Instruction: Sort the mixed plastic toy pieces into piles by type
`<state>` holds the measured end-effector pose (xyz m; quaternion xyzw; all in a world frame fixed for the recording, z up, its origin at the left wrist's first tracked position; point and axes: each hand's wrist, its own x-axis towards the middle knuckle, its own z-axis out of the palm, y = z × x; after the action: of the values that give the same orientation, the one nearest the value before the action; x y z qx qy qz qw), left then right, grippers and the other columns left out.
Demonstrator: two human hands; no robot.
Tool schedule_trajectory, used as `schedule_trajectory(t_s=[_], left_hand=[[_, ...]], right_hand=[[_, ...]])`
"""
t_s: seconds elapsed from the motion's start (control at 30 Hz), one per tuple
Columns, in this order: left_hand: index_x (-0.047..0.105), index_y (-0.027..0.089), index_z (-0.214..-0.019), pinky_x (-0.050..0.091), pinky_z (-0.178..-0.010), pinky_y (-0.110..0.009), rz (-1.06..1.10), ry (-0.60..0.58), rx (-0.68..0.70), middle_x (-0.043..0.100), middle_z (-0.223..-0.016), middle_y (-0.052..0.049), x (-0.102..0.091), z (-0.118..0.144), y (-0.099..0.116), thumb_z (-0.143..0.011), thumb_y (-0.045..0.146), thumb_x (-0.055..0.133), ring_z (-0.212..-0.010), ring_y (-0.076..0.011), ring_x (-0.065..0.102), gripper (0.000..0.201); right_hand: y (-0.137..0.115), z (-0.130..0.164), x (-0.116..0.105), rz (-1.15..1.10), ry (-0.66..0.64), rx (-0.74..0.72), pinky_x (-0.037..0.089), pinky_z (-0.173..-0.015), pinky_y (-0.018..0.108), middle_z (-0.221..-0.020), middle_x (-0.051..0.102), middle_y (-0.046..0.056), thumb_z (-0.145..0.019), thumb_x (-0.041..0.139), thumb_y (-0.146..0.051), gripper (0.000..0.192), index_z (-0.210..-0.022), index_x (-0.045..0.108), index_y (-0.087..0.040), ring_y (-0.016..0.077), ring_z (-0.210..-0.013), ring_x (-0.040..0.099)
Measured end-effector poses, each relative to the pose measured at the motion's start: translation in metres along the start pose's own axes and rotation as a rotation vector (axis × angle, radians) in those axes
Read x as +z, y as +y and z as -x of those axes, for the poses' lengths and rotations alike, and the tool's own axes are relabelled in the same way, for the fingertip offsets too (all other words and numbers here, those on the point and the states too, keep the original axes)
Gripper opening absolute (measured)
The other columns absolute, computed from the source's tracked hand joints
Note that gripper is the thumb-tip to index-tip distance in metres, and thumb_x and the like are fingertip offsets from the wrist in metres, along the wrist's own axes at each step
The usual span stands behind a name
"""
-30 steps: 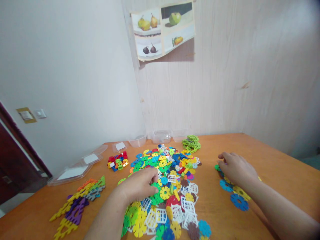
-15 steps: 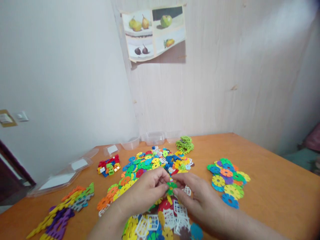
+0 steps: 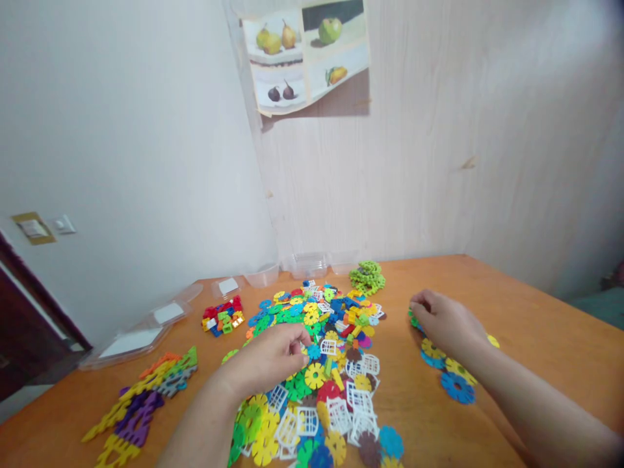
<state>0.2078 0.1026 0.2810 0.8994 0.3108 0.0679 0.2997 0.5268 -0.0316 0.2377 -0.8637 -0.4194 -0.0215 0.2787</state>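
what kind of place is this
Probably a room in a home: a wooden table pushed into a corner, strewn with plastic toy building discs, a fruit poster on the wall and a light switch.

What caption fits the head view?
Left hand rests on mixed plastic discs; right hand on a separate disc group.

Multicoloured snowflake discs (image 3: 322, 364), orange table (image 3: 536, 325)
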Motion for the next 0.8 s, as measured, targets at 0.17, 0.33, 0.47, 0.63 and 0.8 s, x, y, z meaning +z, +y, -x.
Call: schedule_trajectory(t_s=[0.17, 0.33, 0.47, 0.63, 0.8], left_hand=[[0.064, 0.025, -0.102, 0.035, -0.059, -0.023, -0.137, -0.139, 0.016, 0.058, -0.089, 0.0, 0.009, 0.001, 0.004, -0.067, 0.031, 0.07, -0.075, -0.0153, 0.051, 0.035], [0.064, 0.027, -0.097, 0.037, -0.064, -0.024, -0.192, -0.132, 0.054, 0.057, -0.097, 0.0, 0.01, 0.001, 0.009, -0.061, 0.03, 0.076, -0.082, -0.0171, 0.052, 0.038], [0.063, 0.025, -0.092, 0.033, -0.058, -0.024, -0.229, -0.122, 0.034, 0.057, -0.093, 0.001, 0.01, 0.001, 0.01, -0.064, 0.028, 0.072, -0.077, -0.0155, 0.051, 0.029], [0.063, 0.023, -0.088, 0.031, -0.056, -0.024, -0.235, -0.119, 0.062, 0.058, -0.092, 0.0, 0.01, 0.001, 0.013, -0.07, 0.026, 0.063, -0.074, -0.0146, 0.051, 0.018], [0.062, 0.021, -0.08, 0.032, -0.059, -0.025, -0.193, -0.108, 0.094, 0.06, -0.08, 0.001, 0.008, -0.001, 0.011, -0.082, 0.024, 0.048, -0.071, -0.0138, 0.053, 0.014]], right_hand=[[0.017, -0.009, -0.001, 0.119, -0.06, 0.115, 0.034, -0.053, 0.03, -0.084, 0.072, 0.007, -0.088, 0.043, -0.041, 0.029, -0.083, 0.067, -0.026, 0.0245, -0.073, 0.065], [0.024, -0.01, 0.007, 0.157, -0.042, 0.08, 0.035, -0.054, 0.03, -0.089, 0.072, 0.01, -0.085, 0.046, -0.033, 0.025, -0.08, 0.069, -0.025, 0.0256, -0.075, 0.065], [0.027, -0.012, 0.009, 0.174, -0.066, 0.054, 0.038, -0.058, 0.032, -0.089, 0.07, 0.011, -0.084, 0.045, -0.032, 0.027, -0.079, 0.07, -0.023, 0.0257, -0.078, 0.065], [0.024, -0.011, 0.009, 0.201, -0.008, 0.026, 0.041, -0.068, 0.034, -0.102, 0.069, 0.013, -0.086, 0.044, -0.033, 0.029, -0.094, 0.069, -0.022, 0.0288, -0.092, 0.064], [0.009, -0.003, 0.007, 0.133, 0.069, -0.047, 0.042, -0.07, 0.034, -0.1, 0.068, 0.011, -0.09, 0.043, -0.038, 0.034, -0.105, 0.067, -0.02, 0.0265, -0.093, 0.063]])
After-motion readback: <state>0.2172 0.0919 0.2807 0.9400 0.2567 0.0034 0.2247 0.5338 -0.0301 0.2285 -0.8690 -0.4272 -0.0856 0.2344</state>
